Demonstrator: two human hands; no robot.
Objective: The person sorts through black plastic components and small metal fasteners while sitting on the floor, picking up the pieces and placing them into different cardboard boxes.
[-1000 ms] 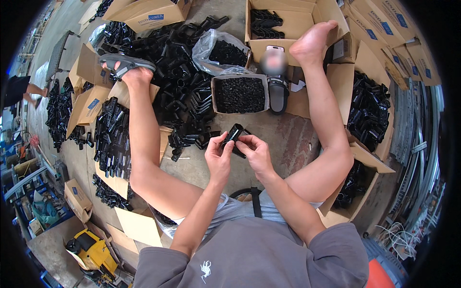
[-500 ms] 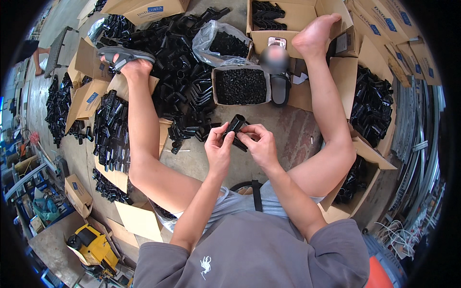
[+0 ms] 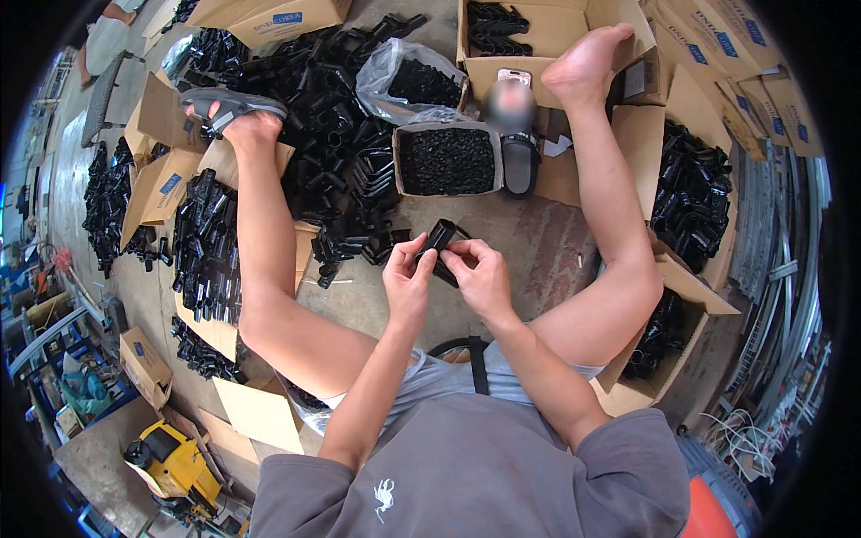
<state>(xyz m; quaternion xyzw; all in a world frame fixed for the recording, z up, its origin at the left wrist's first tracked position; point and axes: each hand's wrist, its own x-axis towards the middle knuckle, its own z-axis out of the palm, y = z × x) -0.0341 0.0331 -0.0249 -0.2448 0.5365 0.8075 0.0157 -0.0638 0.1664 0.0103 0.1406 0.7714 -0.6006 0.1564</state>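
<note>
One black tubular fitting (image 3: 440, 235) is held in front of the lap, above the concrete floor (image 3: 547, 233), pinched by the fingers of the left hand (image 3: 406, 282) and steadied near its lower end by the narrowed fingers of the right hand (image 3: 481, 281); whether a smaller part is gripped there too cannot be told, nor whether the piece is finished. Many similar pieces are left loose in the heap of black fittings (image 3: 332, 121), while others are stacked in the upper open carton (image 3: 556, 36) and piled in the right carton (image 3: 644, 143). Beyond the hands, the small cardboard box (image 3: 448, 193) is well filled with tiny black parts (image 3: 447, 160). Its right side is crowded by a slide sandal (image 3: 520, 172), and reach toward the side cartons is partly blocked by the left leg (image 3: 267, 215) and right leg (image 3: 605, 179).
</note>
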